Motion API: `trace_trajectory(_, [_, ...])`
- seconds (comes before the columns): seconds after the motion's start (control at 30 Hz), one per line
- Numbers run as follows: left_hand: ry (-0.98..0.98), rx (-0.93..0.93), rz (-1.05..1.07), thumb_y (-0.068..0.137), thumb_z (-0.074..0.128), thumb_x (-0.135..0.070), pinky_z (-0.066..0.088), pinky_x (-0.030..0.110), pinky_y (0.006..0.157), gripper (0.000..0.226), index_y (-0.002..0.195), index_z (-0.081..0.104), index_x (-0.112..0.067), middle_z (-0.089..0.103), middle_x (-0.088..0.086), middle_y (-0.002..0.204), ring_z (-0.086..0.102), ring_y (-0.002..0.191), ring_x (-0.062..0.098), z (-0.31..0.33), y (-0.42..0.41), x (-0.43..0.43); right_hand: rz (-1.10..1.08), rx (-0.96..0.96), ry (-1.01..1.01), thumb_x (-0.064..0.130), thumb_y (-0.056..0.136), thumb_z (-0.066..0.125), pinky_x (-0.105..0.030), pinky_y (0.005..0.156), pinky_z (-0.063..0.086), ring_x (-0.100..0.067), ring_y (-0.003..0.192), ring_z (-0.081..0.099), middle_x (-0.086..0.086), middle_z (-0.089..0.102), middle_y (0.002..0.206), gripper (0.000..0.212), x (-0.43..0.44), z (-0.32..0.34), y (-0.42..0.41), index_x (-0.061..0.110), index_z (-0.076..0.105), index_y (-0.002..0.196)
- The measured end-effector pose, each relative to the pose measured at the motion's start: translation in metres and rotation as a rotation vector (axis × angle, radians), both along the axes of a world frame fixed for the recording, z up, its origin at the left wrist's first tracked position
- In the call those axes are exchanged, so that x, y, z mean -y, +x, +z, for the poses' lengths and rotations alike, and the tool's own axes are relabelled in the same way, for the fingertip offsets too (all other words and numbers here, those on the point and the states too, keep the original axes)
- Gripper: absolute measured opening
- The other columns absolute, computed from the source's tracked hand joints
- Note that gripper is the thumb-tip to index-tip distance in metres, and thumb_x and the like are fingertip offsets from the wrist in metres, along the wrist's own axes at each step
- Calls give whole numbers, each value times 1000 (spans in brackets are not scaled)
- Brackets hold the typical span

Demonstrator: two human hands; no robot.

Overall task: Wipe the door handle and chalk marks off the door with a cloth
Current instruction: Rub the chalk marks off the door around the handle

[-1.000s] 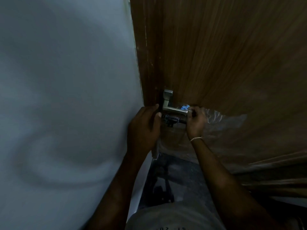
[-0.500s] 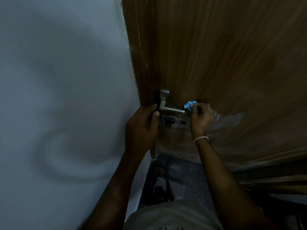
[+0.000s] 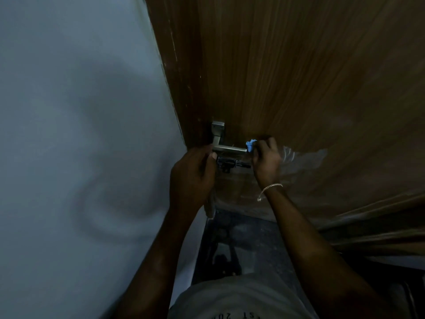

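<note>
A brown wooden door (image 3: pixel 299 77) fills the upper right of the head view. Its silver lever handle (image 3: pixel 226 147) sticks out near the door's left edge, with a dark latch (image 3: pixel 227 165) just below it. My right hand (image 3: pixel 266 161) is closed on a small blue cloth (image 3: pixel 250 144), which touches the free end of the lever. My left hand (image 3: pixel 193 178) grips the door's edge beside the root of the handle, thumb against the lever. Pale smears (image 3: pixel 299 157) show on the wood to the right of my right hand.
A pale grey wall (image 3: pixel 80 134) takes up the whole left side, meeting the door edge. Dark floor (image 3: pixel 248 245) lies below the handle between my forearms. The light is dim.
My right hand with the blue cloth slid from the lever's middle out to its free end, then stayed there. My left hand has kept its grip at the door edge.
</note>
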State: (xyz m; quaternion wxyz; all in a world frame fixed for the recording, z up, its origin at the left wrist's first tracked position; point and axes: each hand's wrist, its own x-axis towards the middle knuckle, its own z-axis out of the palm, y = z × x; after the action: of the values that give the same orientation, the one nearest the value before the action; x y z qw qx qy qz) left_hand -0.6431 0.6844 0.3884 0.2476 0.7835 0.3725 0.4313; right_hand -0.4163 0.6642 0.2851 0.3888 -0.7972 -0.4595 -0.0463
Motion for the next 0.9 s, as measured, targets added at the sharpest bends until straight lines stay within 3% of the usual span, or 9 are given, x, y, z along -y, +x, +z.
trace_trajectory(0.13, [3, -6, -5, 101, 60, -21, 59, 32, 77, 20, 118, 70, -17, 73, -2, 104, 68, 92, 6, -1, 1, 0, -223, -66, 140, -2, 86, 62, -29, 75, 42, -30, 84, 59, -18, 58, 101, 7, 35, 3, 32, 1, 67, 89])
trace_trajectory(0.27, [-10, -15, -5, 101, 61, -18, 59, 32, 76, 18, 115, 72, -13, 74, 0, 101, 69, 88, 8, 1, 8, 1, -237, -41, 240, 0, 87, 61, -22, 81, 46, -9, 88, 52, -13, 53, 110, 10, 29, 8, 33, 7, 64, 94])
trace_trajectory(0.37, [-11, -39, -37, 101, 60, -18, 58, 27, 75, 19, 115, 72, -13, 74, -1, 99, 68, 87, 7, 7, 15, 5, -95, 24, 138, -5, 87, 60, -37, 78, 51, -25, 87, 57, -17, 53, 102, 12, 29, -5, 24, 1, 68, 94])
trace_trajectory(0.43, [-6, -43, -40, 101, 60, -20, 56, 21, 76, 21, 116, 73, -12, 74, -1, 99, 68, 87, 5, 11, 19, 7, -147, 6, 64, -9, 83, 59, -44, 76, 52, -33, 85, 59, -21, 56, 100, 15, 43, -16, 37, -3, 69, 93])
trace_trajectory(0.5, [-3, -43, -31, 101, 60, -19, 54, 17, 76, 22, 116, 73, -11, 74, -2, 99, 67, 86, 4, 13, 21, 8, -275, -44, 67, -6, 83, 58, -42, 81, 53, -36, 93, 61, -22, 58, 109, 18, 59, -18, 55, 2, 70, 95])
trace_trajectory(0.6, [2, -55, -26, 101, 61, -17, 52, 16, 72, 19, 114, 74, -13, 74, -3, 96, 65, 83, 3, 11, 22, 9, -291, -14, 166, 6, 85, 55, -34, 81, 51, -24, 94, 58, -11, 53, 111, 17, 61, -9, 68, 15, 64, 97])
trace_trajectory(0.77, [-9, -71, -56, 101, 61, -16, 55, 18, 76, 19, 113, 74, -11, 74, -1, 99, 69, 87, 6, 10, 30, 13, -259, -63, 63, -2, 86, 59, -40, 89, 53, -30, 102, 60, -18, 56, 119, 17, 66, -18, 62, 5, 69, 98])
trace_trajectory(0.83, [-8, -68, -58, 100, 61, -15, 54, 16, 78, 19, 113, 74, -10, 75, -1, 99, 69, 87, 5, 10, 34, 13, -373, -115, 58, -2, 84, 59, -34, 93, 46, -36, 110, 59, -24, 55, 126, 18, 81, -17, 75, 4, 70, 98])
trace_trajectory(0.9, [-13, -70, -56, 100, 61, -15, 54, 16, 78, 19, 113, 74, -10, 74, -1, 98, 68, 88, 5, 10, 36, 15, -427, -95, 142, 1, 81, 56, -26, 88, 44, -33, 100, 60, -20, 56, 116, 18, 86, -8, 89, 5, 68, 95])
